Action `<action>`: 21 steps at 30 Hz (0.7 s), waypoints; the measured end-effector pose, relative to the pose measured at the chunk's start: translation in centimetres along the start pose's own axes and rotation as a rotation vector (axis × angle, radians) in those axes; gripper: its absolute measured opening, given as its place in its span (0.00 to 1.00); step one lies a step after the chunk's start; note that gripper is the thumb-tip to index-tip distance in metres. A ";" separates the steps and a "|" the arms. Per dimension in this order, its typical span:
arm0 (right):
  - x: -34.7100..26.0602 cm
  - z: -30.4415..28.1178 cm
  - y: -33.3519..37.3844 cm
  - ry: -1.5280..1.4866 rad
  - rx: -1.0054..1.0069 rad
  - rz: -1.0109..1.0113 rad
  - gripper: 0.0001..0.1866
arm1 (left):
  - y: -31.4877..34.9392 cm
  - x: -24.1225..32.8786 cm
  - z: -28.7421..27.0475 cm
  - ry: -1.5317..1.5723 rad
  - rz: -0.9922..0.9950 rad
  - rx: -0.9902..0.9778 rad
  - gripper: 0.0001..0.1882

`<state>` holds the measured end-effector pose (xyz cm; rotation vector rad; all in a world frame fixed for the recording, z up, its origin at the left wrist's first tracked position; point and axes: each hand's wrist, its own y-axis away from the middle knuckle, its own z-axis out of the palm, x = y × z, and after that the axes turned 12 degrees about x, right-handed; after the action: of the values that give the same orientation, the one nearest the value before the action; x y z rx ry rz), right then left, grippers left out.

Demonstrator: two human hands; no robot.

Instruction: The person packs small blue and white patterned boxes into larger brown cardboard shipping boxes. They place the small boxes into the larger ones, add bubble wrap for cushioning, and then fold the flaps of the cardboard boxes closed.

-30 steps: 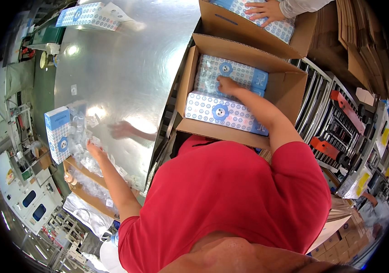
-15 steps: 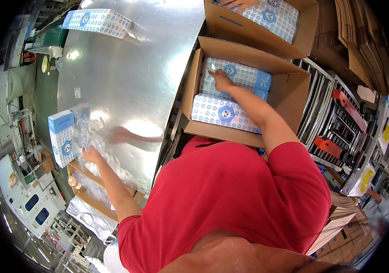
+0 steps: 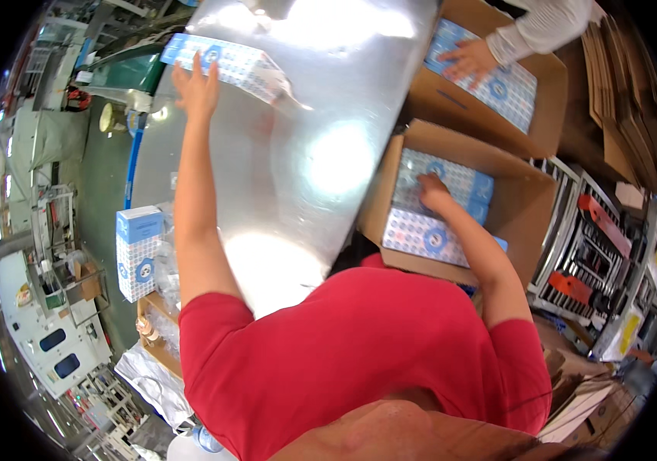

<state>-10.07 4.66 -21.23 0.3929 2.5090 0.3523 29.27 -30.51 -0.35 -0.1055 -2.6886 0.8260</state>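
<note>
My left hand (image 3: 196, 88) is stretched across the metal table, fingers spread on the near side of a long box (image 3: 236, 64) with blue and white patterning. Inside an open brown carton (image 3: 524, 223), my right hand (image 3: 433, 190) reaches down to the patterned boxes; its fingers are bent downward and mostly hidden. A white-and-blue box (image 3: 425, 235) lies along the carton's near side. Beyond it is another blue-patterned box (image 3: 459, 178), with clear plastic over its left part.
An upright patterned box (image 3: 138, 253) stands at the table's left edge beside crumpled clear plastic (image 3: 167, 265). A co-worker's hand (image 3: 470, 61) rests on a box in a second carton (image 3: 547, 96). A roller conveyor (image 3: 574, 253) runs at right, near stacked flat cardboard (image 3: 636, 92).
My left hand has left the clear plastic by the upright box and reached forward to the far box. My right hand stays in the carton, its fingers lower. The view has shifted.
</note>
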 end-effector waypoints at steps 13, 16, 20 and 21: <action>-19.5 -15.6 -0.2 -0.137 0.347 -0.619 0.31 | 11.0 9.5 -7.4 0.312 0.589 -0.672 0.22; -25.9 -17.4 -1.4 0.188 0.232 -1.015 0.45 | 17.5 10.5 -12.9 0.312 0.772 -0.712 0.25; -27.7 -15.3 -3.4 0.258 0.093 -1.142 0.49 | 20.4 9.8 -16.0 0.227 0.592 -0.609 0.36; -28.0 -14.9 -3.5 0.243 0.092 -1.143 0.49 | 20.2 9.6 -16.3 0.227 0.544 -0.595 0.36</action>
<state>2.87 -10.81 3.47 -1.0832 2.5204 -0.1903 25.10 -3.44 3.80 -1.0300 -2.6122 0.0884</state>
